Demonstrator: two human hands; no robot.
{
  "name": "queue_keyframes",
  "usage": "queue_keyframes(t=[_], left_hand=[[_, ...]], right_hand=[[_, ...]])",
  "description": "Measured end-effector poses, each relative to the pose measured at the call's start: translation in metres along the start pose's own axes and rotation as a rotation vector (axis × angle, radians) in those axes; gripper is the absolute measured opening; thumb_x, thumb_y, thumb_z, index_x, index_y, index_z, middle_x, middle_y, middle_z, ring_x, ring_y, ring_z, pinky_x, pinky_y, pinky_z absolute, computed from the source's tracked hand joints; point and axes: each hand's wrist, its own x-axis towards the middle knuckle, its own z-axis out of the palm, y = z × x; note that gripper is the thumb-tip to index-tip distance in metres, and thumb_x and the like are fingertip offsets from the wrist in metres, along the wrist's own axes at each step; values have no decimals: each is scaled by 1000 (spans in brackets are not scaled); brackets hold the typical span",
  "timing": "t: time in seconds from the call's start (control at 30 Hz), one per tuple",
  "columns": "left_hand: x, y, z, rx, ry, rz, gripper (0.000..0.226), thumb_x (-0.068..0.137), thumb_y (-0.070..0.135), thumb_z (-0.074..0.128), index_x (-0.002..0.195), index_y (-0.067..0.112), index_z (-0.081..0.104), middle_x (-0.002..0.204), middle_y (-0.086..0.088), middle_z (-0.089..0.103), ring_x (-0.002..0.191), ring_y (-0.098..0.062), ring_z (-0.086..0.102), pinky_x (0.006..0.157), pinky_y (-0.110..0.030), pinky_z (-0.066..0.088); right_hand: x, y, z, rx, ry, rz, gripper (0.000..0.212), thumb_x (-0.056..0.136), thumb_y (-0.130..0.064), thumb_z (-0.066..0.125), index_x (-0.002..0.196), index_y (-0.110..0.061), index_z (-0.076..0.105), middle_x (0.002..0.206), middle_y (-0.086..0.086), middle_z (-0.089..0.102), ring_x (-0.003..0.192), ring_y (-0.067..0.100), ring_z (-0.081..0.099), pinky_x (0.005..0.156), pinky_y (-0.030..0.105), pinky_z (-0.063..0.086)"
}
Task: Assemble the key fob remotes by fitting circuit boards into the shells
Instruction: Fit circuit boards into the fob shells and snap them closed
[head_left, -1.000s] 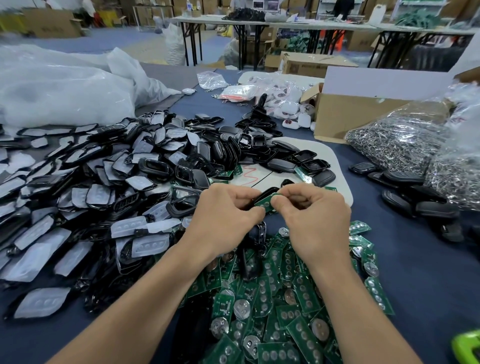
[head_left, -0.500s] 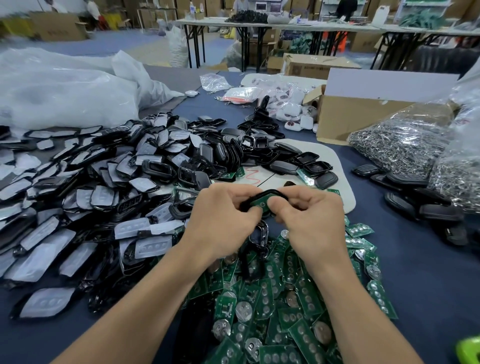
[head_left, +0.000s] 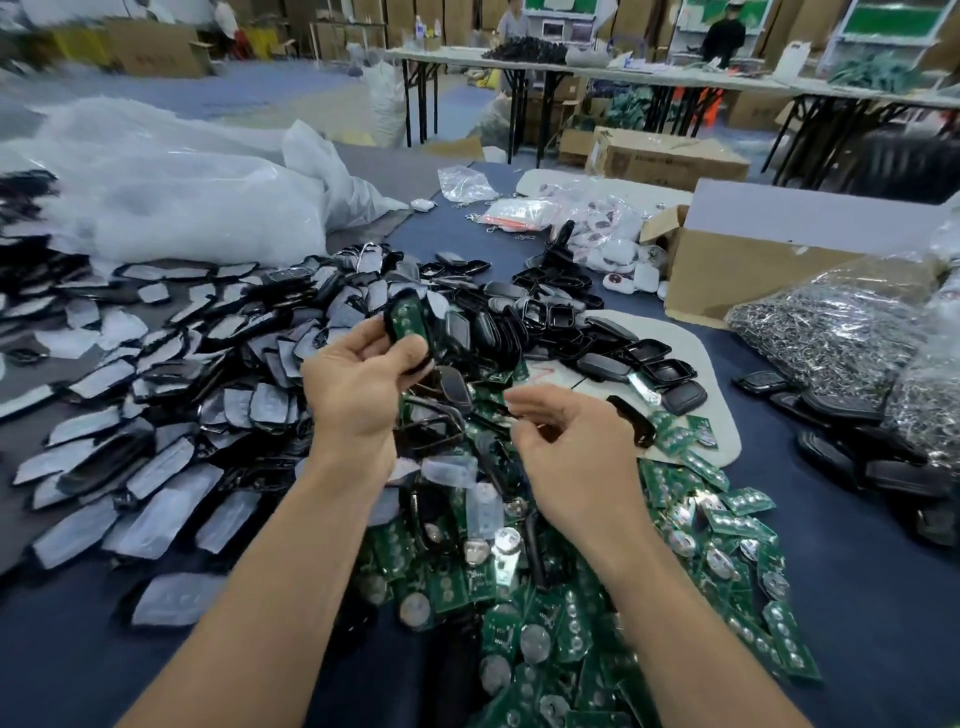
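- A black shell (head_left: 421, 365) w/ a green circuit board (head_left: 408, 325) lying in it is held up by the left hand (head_left: 353, 389), above the far-left edge of the parts heap; it is pinched between thumb and curled fingers (head_left: 363, 338).
- The right hand (head_left: 571, 457) is kept lower and to the right, apart from the shell; its fingers (head_left: 530, 408) are loosely curled and nothing is seen held in them.
- Progress, as judged: the board looks seated in this one shell, so the fitting step for this unit is prob. done. Whether it is fully pressed home can't be told.
- Left to do: a lot. A big heap of loose PCBs (head_left: 571, 623), many w/ coin cells, is spread near ctr and right on the table (head_left: 857, 571). A wide spread of film-covered shells (head_left: 182, 415) lies at left.
- More black shell halves (head_left: 498, 332) are stacked at ctr, far of the hands, partly on a white pad (head_left: 701, 364).
- Dark fob bodies (head_left: 831, 415) lie at right; whether these are finished units can't be told.
- A bag of metal key rings (head_left: 831, 332) and a cardboard box (head_left: 737, 270) sit far right.
- Writing: red pen marks are seen on the white pad, not legible. Print on the far carton (head_left: 670, 156) is too small to read. No brand is made out.
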Motion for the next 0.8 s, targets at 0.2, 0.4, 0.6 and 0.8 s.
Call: queue_keyframes(t=[0.2, 0.4, 0.6, 0.8], left_hand=[[24, 6, -20, -143, 189, -39, 16, 85, -13, 73, 86, 3, 72, 75, -6, 75, 70, -20, 72, 64, -22, 59], [35, 23, -52, -588, 255, -100, 14, 100, -5, 53, 98, -1, 66, 75, -6, 76, 69, -13, 74, 66, -16, 58], [36, 22, -45, -466, 248, -39, 16, 97, -9, 55, 106, -2, 66, 82, -9, 73, 72, -13, 73, 65, -18, 58], [35, 20, -39, -361, 253, -8, 22, 93, -13, 57, 89, 4, 70, 74, -4, 74, 68, -15, 72, 63, -20, 58]], right_hand=[[60, -38, 44, -206, -167, -80, 35, 96, -6, 57, 120, -23, 76, 102, -1, 75, 61, 6, 57, 61, 22, 49], [109, -69, 97, -261, -323, -134, 42, 97, 2, 49, 120, -20, 77, 123, 5, 75, 98, 18, 68, 88, 25, 52], [146, -74, 130, -573, -389, -259, 30, 98, -2, 57, 119, -11, 76, 125, 11, 72, 117, 30, 66, 96, 33, 53], [156, -68, 161, -667, -378, -234, 19, 91, -22, 72, 104, -8, 71, 104, 17, 68, 105, 36, 67, 73, 37, 50]])
